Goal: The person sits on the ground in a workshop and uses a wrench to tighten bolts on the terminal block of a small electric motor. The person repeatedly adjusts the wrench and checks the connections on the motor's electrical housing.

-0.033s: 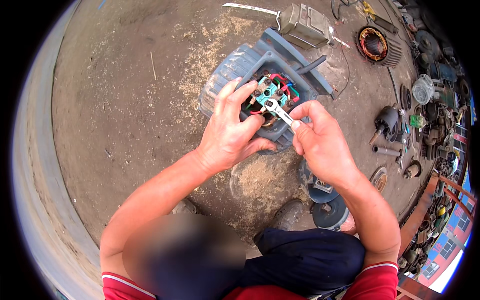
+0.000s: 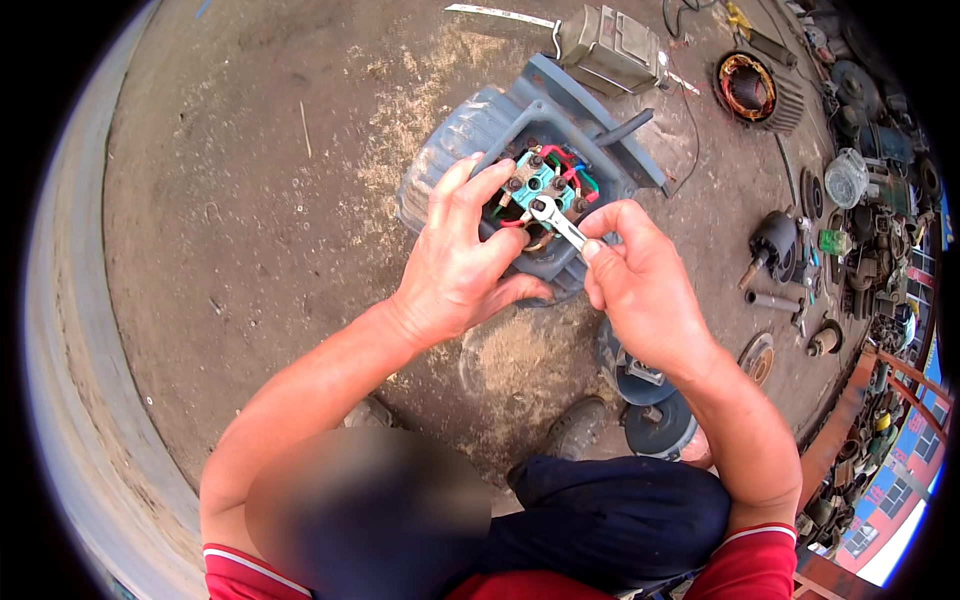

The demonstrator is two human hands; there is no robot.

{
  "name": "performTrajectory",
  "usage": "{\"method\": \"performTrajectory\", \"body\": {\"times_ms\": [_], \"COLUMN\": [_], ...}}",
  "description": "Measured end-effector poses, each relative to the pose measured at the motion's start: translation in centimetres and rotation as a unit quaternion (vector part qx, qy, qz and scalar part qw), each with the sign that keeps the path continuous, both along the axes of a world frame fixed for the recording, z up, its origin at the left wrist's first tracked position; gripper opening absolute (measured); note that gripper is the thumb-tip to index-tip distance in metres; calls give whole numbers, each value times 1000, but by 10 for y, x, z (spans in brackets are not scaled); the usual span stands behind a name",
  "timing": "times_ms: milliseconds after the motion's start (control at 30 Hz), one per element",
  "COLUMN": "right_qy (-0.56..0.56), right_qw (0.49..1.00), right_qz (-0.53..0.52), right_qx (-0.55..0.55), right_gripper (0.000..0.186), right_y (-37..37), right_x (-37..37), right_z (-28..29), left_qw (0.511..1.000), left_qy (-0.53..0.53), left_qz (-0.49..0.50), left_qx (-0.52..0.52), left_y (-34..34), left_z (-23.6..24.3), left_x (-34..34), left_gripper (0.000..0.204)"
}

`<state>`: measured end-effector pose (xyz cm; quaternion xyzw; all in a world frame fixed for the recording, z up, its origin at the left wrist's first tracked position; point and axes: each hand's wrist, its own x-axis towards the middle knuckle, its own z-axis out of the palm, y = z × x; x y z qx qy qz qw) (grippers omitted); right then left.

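A grey-blue electric motor [image 2: 432,140] lies on the ground, its terminal box [image 2: 545,120] facing up with no cover on. Inside sits a turquoise terminal block [image 2: 533,188] with dark studs and red, green and blue wires [image 2: 588,180] around it. My left hand [image 2: 455,260] grips there, fingertips at the block's left and lower sides, thumb resting along the box's outside. Pinched between the thumb and fingers of my right hand [image 2: 640,275] is a silver wrench [image 2: 565,228]. The wrench's ring end lies over a stud at the block's lower edge.
Beyond the motor stands a grey metal box [image 2: 610,50], with a wound stator [image 2: 745,88] to its right. Machine parts and scrap [image 2: 870,220] crowd the right side. Dark round parts [image 2: 660,420] lie beside my right forearm, close to my shoe [image 2: 578,425].
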<state>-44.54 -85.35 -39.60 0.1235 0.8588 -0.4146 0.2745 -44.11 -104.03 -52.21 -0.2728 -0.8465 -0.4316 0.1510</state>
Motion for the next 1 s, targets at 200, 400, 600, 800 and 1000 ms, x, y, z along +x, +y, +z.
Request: {"method": "performTrajectory", "body": {"times_ms": [200, 400, 600, 800, 1000], "right_qy": [40, 9, 17, 50, 10], "right_qw": [991, 983, 975, 984, 982], "right_qz": [111, 163, 203, 147, 172], "right_qx": [64, 84, 89, 84, 72], "right_gripper": [12, 10, 12, 15, 14], "right_y": [12, 9, 14, 8, 15], "right_x": [-17, -25, -29, -14, -26], "right_z": [1, 14, 11, 10, 4], "left_qw": [1000, 1000, 1000, 1000, 999], "left_qy": [-8, -15, -15, 21, -1], "left_qz": [-4, 2, 0, -17, 33], "left_qx": [7, 13, 3, -10, 2], "left_y": [0, 3, 1, -7, 0], "left_z": [2, 1, 1, -7, -4], "left_x": [1, 2, 2, -3, 11], "left_gripper": [54, 55, 55, 60, 59]}}
